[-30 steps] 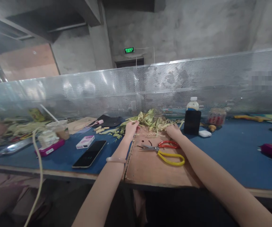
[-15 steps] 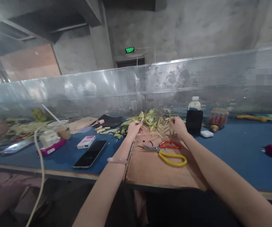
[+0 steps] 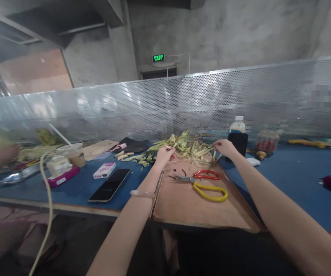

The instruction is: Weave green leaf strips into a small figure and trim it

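My left hand (image 3: 164,155) is closed at the near left edge of a pile of pale green leaves and stems (image 3: 195,151). Pale strips show at its fingertips, but I cannot make out what it grips. On the pile's right side, my right hand (image 3: 224,147) pinches a thin pale green strip (image 3: 215,156), which hangs below the fingers. Scissors (image 3: 210,191) with one red and one yellow handle lie on the brown board (image 3: 182,211), blades pointing left. Small dark bits (image 3: 184,172) are scattered beyond the blades.
Left of my arm lie a phone (image 3: 109,185), a small white-and-pink box (image 3: 104,170) and small green florets (image 3: 145,161). A tissue pack (image 3: 63,177) and a drink cup (image 3: 77,155) stand farther left, near another person's hand (image 3: 9,152). A bottle (image 3: 238,125) stands behind a black object (image 3: 238,143).
My right hand has moved right, away from the pile's middle, with the strip between its fingers. My left hand has stayed almost in place. The other person's hand at the left has moved right.
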The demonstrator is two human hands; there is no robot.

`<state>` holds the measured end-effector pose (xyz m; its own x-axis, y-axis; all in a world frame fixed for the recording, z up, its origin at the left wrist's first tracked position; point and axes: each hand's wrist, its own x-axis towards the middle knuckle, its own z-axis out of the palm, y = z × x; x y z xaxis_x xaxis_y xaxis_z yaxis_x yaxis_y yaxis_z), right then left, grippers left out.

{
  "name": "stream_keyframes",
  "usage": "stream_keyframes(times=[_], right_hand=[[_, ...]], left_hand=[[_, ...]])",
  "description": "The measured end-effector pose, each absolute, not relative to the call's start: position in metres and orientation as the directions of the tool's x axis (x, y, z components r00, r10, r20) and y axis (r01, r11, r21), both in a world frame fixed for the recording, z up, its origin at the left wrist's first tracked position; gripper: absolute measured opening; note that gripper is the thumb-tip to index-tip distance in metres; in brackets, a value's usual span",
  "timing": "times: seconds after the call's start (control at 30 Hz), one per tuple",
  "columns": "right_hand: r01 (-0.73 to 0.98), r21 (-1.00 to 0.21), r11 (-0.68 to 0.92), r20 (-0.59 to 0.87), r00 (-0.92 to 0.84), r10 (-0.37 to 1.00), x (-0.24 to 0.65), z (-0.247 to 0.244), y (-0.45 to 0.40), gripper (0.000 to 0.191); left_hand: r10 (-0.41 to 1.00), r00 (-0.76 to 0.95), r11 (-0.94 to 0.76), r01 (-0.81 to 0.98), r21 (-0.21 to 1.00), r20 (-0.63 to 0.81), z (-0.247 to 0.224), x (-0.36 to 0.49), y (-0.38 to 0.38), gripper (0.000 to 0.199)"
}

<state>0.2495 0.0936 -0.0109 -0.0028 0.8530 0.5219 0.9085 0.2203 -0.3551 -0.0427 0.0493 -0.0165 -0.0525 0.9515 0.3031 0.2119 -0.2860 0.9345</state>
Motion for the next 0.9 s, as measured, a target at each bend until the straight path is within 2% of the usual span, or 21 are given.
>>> stream_keyframes(times=[0.23,0.37,0.5,0.73,0.9], right_hand=[[0.957,-0.147,0.251,0.41,-0.172,0.896,0.222,-0.017,0.119,0.037],[0.963,-0.047,0.264,0.343,-0.233,0.91,0.209,-0.034,0.124,0.026],[0.964,0.026,0.266,0.352,-0.258,0.9,0.217,-0.046,0.113,0.022],[0.978,0.086,0.188,0.391,-0.207,0.897,0.228,-0.045,0.101,0.022],[0.981,0.12,0.154,0.479,-0.193,0.856,0.212,-0.036,0.092,0.028]], left_hand=[[0.941,-0.031,-0.321,0.236,0.917,0.337,-0.02,-0.043,0.053,0.022],[0.939,-0.025,-0.326,0.25,0.912,0.342,-0.021,-0.042,0.052,0.023],[0.937,-0.015,-0.332,0.271,0.903,0.349,-0.019,-0.04,0.05,0.021],[0.936,-0.033,-0.324,0.306,0.895,0.35,-0.013,-0.038,0.043,0.02],[0.932,-0.025,-0.337,0.312,0.888,0.362,-0.013,-0.038,0.043,0.02]])
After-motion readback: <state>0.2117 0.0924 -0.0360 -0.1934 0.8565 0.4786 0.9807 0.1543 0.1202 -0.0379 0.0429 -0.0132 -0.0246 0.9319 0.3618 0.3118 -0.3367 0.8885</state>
